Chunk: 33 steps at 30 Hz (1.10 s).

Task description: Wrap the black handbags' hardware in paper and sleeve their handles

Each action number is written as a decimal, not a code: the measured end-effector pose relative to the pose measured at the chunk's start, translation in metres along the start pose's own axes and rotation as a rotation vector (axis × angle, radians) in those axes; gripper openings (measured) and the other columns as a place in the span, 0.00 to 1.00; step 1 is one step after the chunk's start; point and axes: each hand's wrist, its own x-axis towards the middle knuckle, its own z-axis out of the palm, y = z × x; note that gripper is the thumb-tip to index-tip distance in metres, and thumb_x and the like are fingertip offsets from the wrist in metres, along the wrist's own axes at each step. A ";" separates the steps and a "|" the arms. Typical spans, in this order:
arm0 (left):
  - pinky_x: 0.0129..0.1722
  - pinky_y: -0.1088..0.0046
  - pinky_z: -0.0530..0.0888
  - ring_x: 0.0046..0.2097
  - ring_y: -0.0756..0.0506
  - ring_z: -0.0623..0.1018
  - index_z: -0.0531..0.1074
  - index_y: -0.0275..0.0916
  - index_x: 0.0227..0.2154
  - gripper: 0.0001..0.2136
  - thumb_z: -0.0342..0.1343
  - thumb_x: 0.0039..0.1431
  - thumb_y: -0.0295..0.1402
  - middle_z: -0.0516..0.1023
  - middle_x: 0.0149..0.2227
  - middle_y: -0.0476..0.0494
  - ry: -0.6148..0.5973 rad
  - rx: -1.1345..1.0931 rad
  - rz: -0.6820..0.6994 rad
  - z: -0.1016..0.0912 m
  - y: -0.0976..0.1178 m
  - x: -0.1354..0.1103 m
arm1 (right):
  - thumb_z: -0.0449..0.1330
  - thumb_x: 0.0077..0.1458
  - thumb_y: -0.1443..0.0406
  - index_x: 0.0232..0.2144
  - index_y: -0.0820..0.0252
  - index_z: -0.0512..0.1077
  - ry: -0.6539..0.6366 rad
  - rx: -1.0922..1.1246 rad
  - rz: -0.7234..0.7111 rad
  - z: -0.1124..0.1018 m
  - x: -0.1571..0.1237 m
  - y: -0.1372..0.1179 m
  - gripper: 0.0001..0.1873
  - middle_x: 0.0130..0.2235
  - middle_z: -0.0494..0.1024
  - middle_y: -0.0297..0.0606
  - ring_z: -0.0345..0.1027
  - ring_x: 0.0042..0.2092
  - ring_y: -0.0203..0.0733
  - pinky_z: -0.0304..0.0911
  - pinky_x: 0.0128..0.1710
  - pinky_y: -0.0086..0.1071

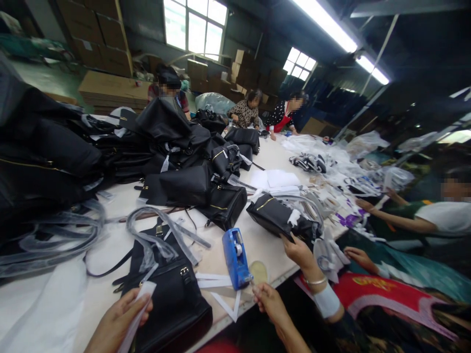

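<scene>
The left hand [117, 321] pinches a white strip [138, 309] just left of the black bag [172, 304] on the worktop [257, 240]. The right hand [270, 301], right of the bag beside the blue dispenser [235, 257], seems to pinch a tape end.

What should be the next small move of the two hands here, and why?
Probably the right hand pulls tape from the blue tape dispenser, which it reaches at the table edge. The left hand holds a white paper strip over the black bag, with no tape visible on it.
</scene>
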 end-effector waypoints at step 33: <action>0.23 0.76 0.64 0.22 0.52 0.71 0.67 0.36 0.30 0.14 0.55 0.52 0.44 0.74 0.23 0.49 -0.139 -0.098 0.023 0.007 -0.008 0.011 | 0.63 0.47 0.50 0.28 0.61 0.69 -0.541 0.021 -0.064 0.086 -0.013 -0.120 0.20 0.21 0.68 0.30 0.55 0.21 0.30 0.49 0.23 0.26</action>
